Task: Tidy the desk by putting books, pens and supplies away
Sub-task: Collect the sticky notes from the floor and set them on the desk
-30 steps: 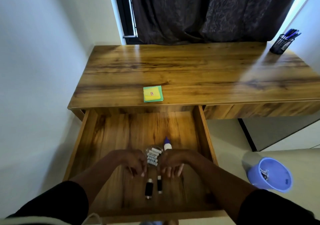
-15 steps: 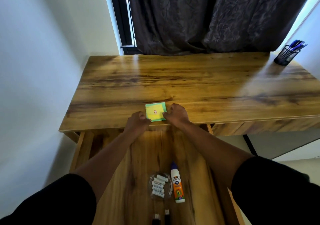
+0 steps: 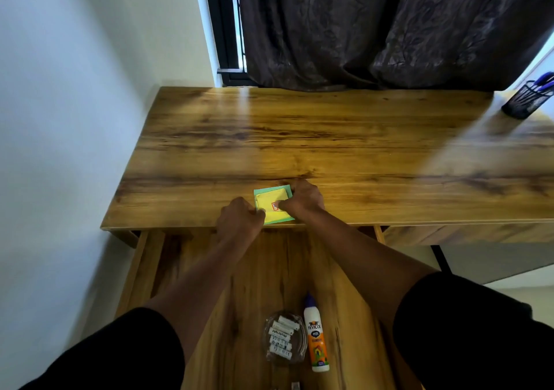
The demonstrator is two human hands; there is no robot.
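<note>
A yellow and green sticky-note pad (image 3: 271,202) lies at the front edge of the wooden desk (image 3: 314,138). My left hand (image 3: 239,217) grips its left edge with curled fingers. My right hand (image 3: 301,199) pinches its right side, thumb on top of the pad. Below the desk edge the drawer (image 3: 144,269) stands open. Inside it lie a clear dish of white batteries (image 3: 281,337) and a white glue bottle (image 3: 316,334) with a blue cap.
A black mesh pen holder (image 3: 526,100) with blue pens stands at the desk's far right corner. A dark curtain (image 3: 374,27) hangs behind the desk and a white wall (image 3: 66,120) runs along the left.
Both hands left the drawer and reached up to the sticky-note pad. They now grip it from either side; half a second ago they only touched its edges.
</note>
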